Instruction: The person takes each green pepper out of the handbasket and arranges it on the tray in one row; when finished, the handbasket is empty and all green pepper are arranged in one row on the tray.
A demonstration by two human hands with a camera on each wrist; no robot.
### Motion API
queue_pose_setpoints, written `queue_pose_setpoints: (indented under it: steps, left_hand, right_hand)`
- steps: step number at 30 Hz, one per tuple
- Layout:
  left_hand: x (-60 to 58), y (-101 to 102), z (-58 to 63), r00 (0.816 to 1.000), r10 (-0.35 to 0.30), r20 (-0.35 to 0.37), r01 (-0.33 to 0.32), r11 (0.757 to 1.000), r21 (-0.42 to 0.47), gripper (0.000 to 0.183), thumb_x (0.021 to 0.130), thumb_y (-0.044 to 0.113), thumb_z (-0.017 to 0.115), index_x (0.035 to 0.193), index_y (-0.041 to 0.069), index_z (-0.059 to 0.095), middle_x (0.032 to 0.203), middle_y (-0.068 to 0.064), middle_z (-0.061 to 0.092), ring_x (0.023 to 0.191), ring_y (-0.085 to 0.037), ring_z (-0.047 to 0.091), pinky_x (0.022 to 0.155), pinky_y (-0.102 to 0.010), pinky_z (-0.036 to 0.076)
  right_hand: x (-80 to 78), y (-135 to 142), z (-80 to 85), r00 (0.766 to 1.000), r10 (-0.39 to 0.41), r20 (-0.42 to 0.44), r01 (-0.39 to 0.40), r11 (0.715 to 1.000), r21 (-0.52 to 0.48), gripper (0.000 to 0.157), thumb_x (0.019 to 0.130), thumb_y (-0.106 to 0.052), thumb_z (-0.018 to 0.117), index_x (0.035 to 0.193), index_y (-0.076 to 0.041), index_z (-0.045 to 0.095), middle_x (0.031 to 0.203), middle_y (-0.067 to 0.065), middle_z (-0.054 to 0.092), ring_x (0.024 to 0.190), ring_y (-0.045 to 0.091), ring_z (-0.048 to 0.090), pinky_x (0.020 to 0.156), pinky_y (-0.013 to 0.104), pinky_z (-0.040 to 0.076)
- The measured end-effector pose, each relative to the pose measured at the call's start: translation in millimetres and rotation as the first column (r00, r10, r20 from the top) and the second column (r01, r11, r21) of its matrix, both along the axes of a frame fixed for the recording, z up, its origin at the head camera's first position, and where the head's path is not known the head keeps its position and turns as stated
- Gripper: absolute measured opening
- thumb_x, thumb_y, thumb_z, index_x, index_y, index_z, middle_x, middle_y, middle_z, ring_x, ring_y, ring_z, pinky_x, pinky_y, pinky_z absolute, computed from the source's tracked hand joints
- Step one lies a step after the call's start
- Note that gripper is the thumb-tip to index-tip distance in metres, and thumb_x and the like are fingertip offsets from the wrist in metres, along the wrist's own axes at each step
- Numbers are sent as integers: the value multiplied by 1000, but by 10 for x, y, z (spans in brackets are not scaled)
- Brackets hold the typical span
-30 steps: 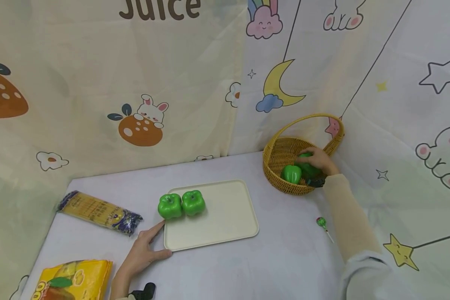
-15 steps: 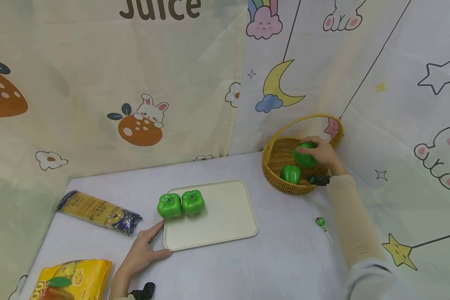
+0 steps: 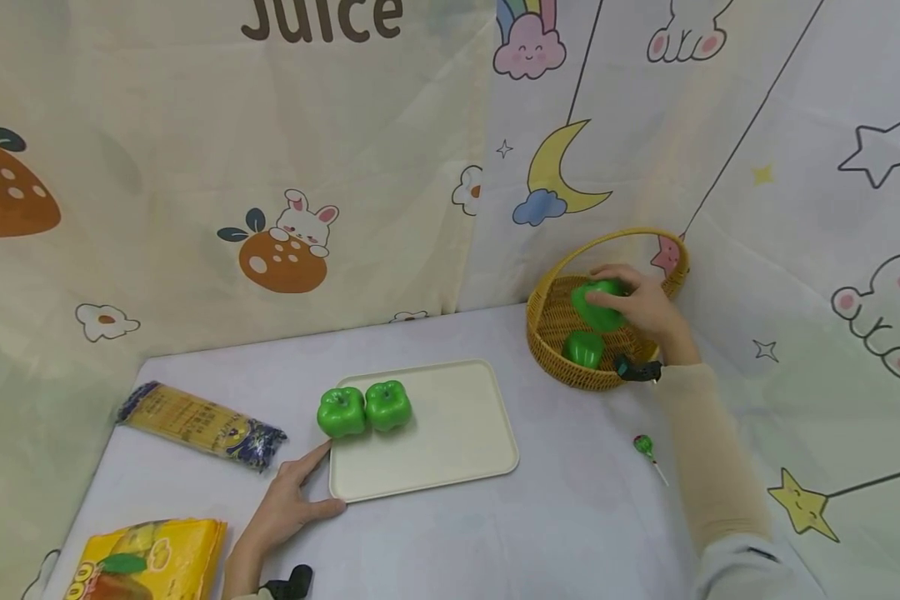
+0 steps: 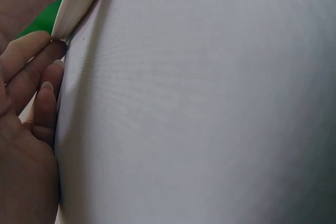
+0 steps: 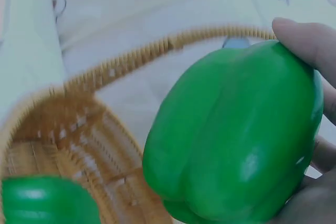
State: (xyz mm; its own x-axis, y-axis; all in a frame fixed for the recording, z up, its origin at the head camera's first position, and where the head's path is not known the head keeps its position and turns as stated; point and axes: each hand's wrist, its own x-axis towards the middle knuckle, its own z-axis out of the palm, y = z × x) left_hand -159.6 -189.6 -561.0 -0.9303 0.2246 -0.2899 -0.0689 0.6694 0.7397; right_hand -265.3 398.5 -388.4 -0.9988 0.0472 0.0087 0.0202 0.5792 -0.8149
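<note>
My right hand (image 3: 643,308) grips a green bell pepper (image 3: 598,307), raised over the inside of a wicker basket (image 3: 543,360). In the right wrist view this bell pepper (image 5: 231,135) fills the centre, with the thumb across its top. Another green bell pepper (image 3: 583,349) lies in the basket below. My left hand (image 3: 285,502) rests at the near left corner of a cream tray (image 3: 450,433), its thumb and forefinger spread against the edge. Two green bell peppers (image 3: 341,412) (image 3: 388,405) sit side by side at the tray's left end.
A long gold-and-blue packet (image 3: 202,425) lies left of the tray, on the white cloth-covered table (image 3: 555,533). Nearer sits a yellow fruit-printed bag (image 3: 146,560). A green lollipop (image 3: 644,446) lies at the right. The basket's arched handle (image 3: 615,236) rises above its rim, close to the printed backdrop.
My right hand has lifted the gripped bell pepper from low in the basket, moving it up and slightly left. The left hand and the tray have kept their places.
</note>
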Motion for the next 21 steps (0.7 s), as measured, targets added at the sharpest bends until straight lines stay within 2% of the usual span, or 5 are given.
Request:
queue_pose_setpoints:
  steps: [6,9,14,17,21]
  left_hand:
    - [0,-3,-2,1000,-2,-4,2,1000,-8,107,66,49,89,156,26,37,164,-9,36,147,-37,33,120,-68,26]
    - [-3,-5,2,1000,-3,-8,3,1000,-15,107,66,49,89,156,27,37,164,-9,37,146,-37,34,120,-69,27]
    - [-6,1,-1,1000,4,-1,-4,1000,-16,106,66,48,89,156,27,37,164,-9,37,147,-37,33,120,-69,26]
    - [-4,3,-4,1000,4,0,-4,1000,-12,106,66,48,89,156,26,37,164,-9,37,147,-38,33,121,-69,25]
    - [-5,7,-2,1000,0,-5,0,1000,-11,106,66,48,89,156,25,37,163,-9,37,147,-38,33,120,-69,26]
  right_hand:
    - [169,-219,5,999,39,-11,-40,995,-96,47,92,-36,73,132,-13,61,154,-1,42,124,17,48,82,13,55]
    - [228,-324,-19,994,89,-65,-97,986,-137,43,92,-27,73,129,-8,63,152,0,44,126,14,47,86,13,55]
    - [282,-470,-56,977,150,-155,-168,979,-116,34,92,-17,73,122,-4,66,144,5,54,124,8,51,92,13,50]
    - [319,-569,-68,974,163,-159,-181,978,-105,32,92,-17,73,122,-6,67,142,5,56,121,6,52,93,15,49]
    - [346,-716,-136,955,218,-202,-245,962,-119,31,91,-13,74,120,-5,68,142,11,56,123,6,53,96,16,50]
